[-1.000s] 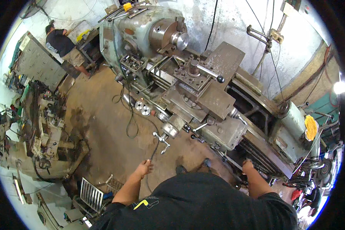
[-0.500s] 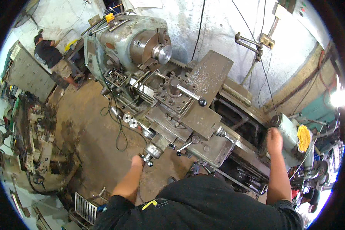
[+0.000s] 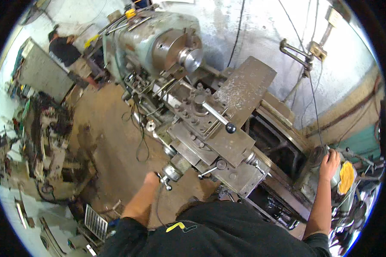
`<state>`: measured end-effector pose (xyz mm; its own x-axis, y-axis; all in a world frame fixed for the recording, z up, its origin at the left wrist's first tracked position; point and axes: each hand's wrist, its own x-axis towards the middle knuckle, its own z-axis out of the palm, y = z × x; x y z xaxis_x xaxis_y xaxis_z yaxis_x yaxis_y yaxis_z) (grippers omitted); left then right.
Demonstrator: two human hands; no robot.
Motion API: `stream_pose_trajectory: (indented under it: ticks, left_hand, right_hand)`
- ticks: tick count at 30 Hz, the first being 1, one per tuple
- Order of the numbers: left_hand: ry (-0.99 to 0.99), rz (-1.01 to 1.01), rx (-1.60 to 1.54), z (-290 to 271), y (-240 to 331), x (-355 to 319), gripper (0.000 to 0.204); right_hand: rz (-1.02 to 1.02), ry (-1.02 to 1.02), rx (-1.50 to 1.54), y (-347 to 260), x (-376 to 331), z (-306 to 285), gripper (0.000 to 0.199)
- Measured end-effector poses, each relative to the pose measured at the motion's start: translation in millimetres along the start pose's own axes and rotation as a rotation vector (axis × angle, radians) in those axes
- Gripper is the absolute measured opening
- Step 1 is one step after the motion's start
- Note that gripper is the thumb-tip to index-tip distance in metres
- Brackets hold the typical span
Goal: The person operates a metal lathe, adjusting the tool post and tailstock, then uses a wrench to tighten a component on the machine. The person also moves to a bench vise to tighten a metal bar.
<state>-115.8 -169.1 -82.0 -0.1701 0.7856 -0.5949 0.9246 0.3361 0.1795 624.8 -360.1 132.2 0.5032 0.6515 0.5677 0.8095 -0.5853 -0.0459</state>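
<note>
A large grey-green metal lathe runs from upper left to lower right in front of me. Its round chuck faces the carriage, which carries a black-knobbed lever. My left hand grips the carriage handwheel at the front of the apron. My right hand rests on the tailstock handwheel at the far right end of the bed, fingers wrapped over its rim. A yellow cloth lies just beyond that hand.
Another person stands bent over at the far upper left. Heaps of scrap metal and machine parts cover the floor on the left. A white wall with cables backs the lathe. A ribbed metal grate lies near my feet.
My left hand has moved up from the open floor onto the carriage handwheel. My right hand has moved rightward along the bed onto the tailstock handwheel. My view has closed in on the lathe.
</note>
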Motion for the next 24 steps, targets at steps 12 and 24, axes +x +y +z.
stream_pose_trajectory:
  ticks: [12,24]
  left_hand:
    - [-0.040,0.044,0.060,22.1,5.4,-10.2,0.024]
    - [-0.065,0.100,0.012,51.3,-1.0,-35.0,0.026]
  right_hand:
    - [0.047,-0.089,-0.074,5.8,-3.9,6.5,0.031]
    - [0.052,-0.054,-0.056,4.9,-5.5,7.0,0.032]
